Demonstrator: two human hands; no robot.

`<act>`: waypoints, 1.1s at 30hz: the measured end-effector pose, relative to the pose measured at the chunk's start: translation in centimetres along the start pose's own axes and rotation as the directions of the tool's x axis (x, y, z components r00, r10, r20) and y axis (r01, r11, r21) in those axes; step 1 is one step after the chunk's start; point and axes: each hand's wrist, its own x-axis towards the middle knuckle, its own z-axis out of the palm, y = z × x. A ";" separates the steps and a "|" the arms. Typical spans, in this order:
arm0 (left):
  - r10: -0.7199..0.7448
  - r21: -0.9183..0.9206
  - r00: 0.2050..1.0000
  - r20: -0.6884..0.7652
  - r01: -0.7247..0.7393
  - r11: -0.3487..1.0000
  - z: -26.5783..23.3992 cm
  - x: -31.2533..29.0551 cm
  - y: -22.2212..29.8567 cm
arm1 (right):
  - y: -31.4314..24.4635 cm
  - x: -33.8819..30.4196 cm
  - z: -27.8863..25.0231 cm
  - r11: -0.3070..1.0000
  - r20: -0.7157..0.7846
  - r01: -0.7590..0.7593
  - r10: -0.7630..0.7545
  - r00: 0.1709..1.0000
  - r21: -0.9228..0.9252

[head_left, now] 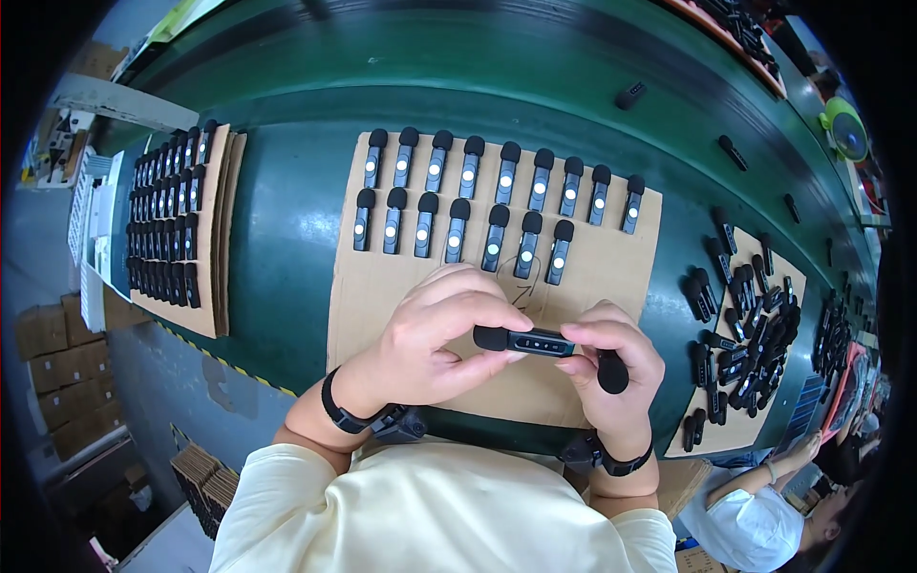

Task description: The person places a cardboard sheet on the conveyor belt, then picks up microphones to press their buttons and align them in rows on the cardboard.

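Note:
A small black wireless microphone (541, 343) with a foam cap lies sideways between my hands, above a cardboard sheet (382, 304). My left hand (435, 334) pinches it near the foam end between thumb and fingers. At its other end, the thumb and fingertips of my right hand (611, 363) close on the body. A second foam-capped microphone (612, 372) sticks out of my right hand, its body mostly hidden by the fingers. Beyond my hands, two rows of similar microphones (469, 168) lie on the sheet, foam ends away from me, each with a pale round spot.
On the left, a cardboard stack (225, 258) carries several rows of microphones. A loose heap of microphones (755, 334) covers another cardboard sheet at right. Single ones lie scattered on the green table (287, 191). Another person (755, 516) works at the lower right.

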 end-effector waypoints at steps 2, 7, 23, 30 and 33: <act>0.009 0.001 1.000 -0.012 -0.009 1.000 0.1 0.1 0.2 | 0.2 0.0 0.0 1.000 0.001 0.014 -0.014 1.000 0.003; -0.092 -0.061 0.996 0.002 0.092 0.994 0.2 0.2 0.8 | 0.8 0.1 0.3 0.995 0.014 0.100 -0.100 0.995 -0.010; -0.021 0.060 0.998 0.057 0.018 0.998 1.0 0.3 -0.6 | 0.6 0.3 0.2 0.937 0.102 0.222 -0.201 0.974 -0.269; -0.040 0.196 0.999 -0.012 0.042 0.980 0.8 0.1 -0.6 | 0.0 1.4 -0.8 0.857 0.134 0.232 -0.191 0.972 -0.460; -0.106 0.305 0.991 0.085 0.075 0.949 0.8 0.0 -0.3 | 0.3 2.2 -2.4 0.775 0.149 0.245 -0.194 0.970 -0.583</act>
